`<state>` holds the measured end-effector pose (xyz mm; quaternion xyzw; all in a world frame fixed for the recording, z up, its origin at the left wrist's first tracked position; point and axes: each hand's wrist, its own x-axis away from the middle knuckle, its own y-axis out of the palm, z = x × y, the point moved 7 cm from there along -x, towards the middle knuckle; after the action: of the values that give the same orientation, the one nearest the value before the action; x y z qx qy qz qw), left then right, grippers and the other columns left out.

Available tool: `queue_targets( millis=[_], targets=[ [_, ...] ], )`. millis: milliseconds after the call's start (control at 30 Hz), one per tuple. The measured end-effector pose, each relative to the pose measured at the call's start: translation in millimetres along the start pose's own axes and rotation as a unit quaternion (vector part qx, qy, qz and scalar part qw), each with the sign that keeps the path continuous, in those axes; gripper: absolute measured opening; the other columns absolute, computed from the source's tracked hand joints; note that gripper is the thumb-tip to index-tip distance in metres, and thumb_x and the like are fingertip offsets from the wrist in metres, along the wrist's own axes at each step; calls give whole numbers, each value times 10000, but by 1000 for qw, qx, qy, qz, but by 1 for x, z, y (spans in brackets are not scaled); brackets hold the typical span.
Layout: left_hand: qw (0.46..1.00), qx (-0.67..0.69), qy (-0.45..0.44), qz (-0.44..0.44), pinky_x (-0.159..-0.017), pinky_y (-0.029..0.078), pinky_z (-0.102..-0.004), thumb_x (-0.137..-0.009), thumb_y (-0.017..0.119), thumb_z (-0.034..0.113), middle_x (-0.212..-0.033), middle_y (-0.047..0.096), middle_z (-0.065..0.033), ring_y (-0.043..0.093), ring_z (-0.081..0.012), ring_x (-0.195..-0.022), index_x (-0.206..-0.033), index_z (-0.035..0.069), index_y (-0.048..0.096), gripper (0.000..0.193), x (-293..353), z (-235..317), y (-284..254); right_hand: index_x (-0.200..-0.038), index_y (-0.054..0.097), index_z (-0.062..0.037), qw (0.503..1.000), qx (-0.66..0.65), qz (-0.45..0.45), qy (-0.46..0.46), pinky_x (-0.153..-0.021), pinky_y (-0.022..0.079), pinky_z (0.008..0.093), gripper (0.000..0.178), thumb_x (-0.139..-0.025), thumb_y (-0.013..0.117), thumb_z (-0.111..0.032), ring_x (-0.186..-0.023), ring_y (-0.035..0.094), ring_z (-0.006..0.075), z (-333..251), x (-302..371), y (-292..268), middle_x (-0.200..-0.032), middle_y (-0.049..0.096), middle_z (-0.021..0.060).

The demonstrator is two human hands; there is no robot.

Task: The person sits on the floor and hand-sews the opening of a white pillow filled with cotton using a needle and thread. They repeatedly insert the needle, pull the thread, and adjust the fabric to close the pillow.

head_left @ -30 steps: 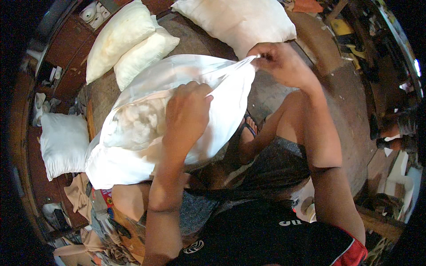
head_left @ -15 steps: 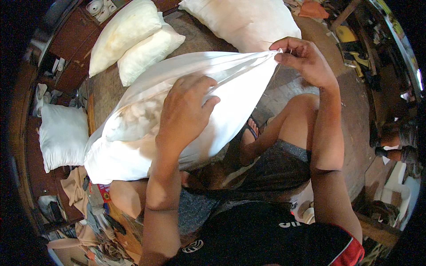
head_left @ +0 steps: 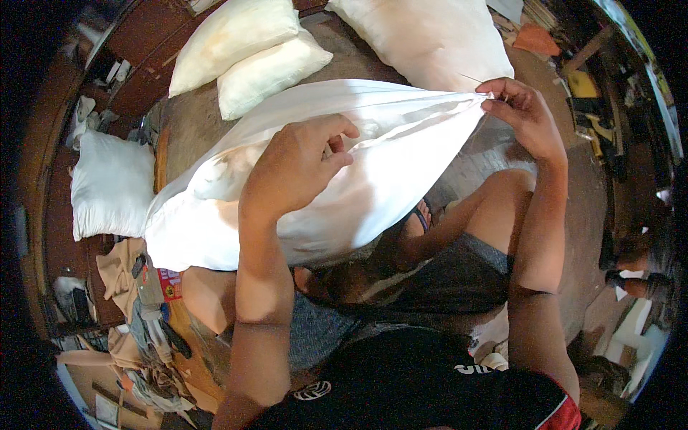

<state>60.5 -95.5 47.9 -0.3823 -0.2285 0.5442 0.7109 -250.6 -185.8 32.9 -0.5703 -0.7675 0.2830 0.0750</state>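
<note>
A large white pillow cover (head_left: 401, 179) stretches across my lap, with a long gap along its upper side and lumpy white stuffing (head_left: 215, 172) inside. My right hand (head_left: 527, 115) pinches the cover's far right corner, drawing the cloth taut to a point. From those fingertips a thin, needle-like sliver (head_left: 469, 77) sticks out; its other end is hidden. Over the middle of the cover hovers my left hand (head_left: 297, 161), thumb and forefinger apart and the other fingers curled. Nothing shows between them. Whether that hand touches the cloth I cannot tell.
Two stuffed cream pillows (head_left: 276, 72) overlap at the back left, and a bigger white one (head_left: 430, 43) lies beyond my right hand. Another white pillow (head_left: 111, 186) leans at the left. Cloth scraps (head_left: 143, 322) pile up at lower left. Tools and odds (head_left: 591, 107) line the right side.
The view has shifted, so the surroundings sit a little differently. My right hand still pinches the corner. My left hand stays over the cover, its thumb and forefinger slightly changed in pose.
</note>
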Motion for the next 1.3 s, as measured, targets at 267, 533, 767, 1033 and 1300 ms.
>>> queue_targets(
  millis=[267, 533, 767, 1033, 1300],
  targets=[
    [997, 20, 43, 62, -694, 521, -372, -881, 706, 164, -802, 708, -135, 675, -250, -727, -989, 14, 704, 186, 5, 8, -52, -1114, 715, -26, 1000, 2, 10, 15, -806, 452, 246, 231, -906, 720, -126, -887, 573, 96, 9, -4, -1, -932, 660, -4],
    [979, -164, 47, -110, -774, 527, -433, -841, 758, 228, -884, 697, -164, 680, -342, -855, -941, 4, 708, 250, 45, -34, -64, -1105, 714, -30, 999, -18, 38, 31, -934, 438, 294, 224, -905, 694, -131, -987, 593, 154, 7, 3, 0, -1018, 676, 37],
    [995, 9, 9, 102, -759, 506, -315, -904, 716, 66, -948, 725, -92, 662, -200, -843, -1070, -17, 724, 186, 115, -66, -93, -1134, 683, -36, 997, 27, 42, 56, -974, 428, 326, 290, -899, 682, -206, -1043, 584, 189, 12, 5, -2, -1083, 663, 62],
    [972, 43, -149, 175, -807, 511, -258, -994, 643, 77, -1031, 726, -38, 625, -98, -913, -1222, 28, 709, 242, 148, -110, -144, -1151, 664, 5, 996, 42, 48, 55, -938, 422, 281, 217, -990, 593, -123, -962, 565, 135, 21, 4, 0, -1042, 659, 33],
    [985, -51, -124, 105, -844, 544, -329, -942, 673, 85, -1077, 750, -126, 697, -207, -939, -1205, 42, 711, 269, 150, -123, -130, -1193, 647, 7, 954, 283, -8, -94, -956, 439, 306, 235, -1010, 562, -114, -985, 587, 158, 36, 4, -5, -1077, 671, 60]
  ],
)
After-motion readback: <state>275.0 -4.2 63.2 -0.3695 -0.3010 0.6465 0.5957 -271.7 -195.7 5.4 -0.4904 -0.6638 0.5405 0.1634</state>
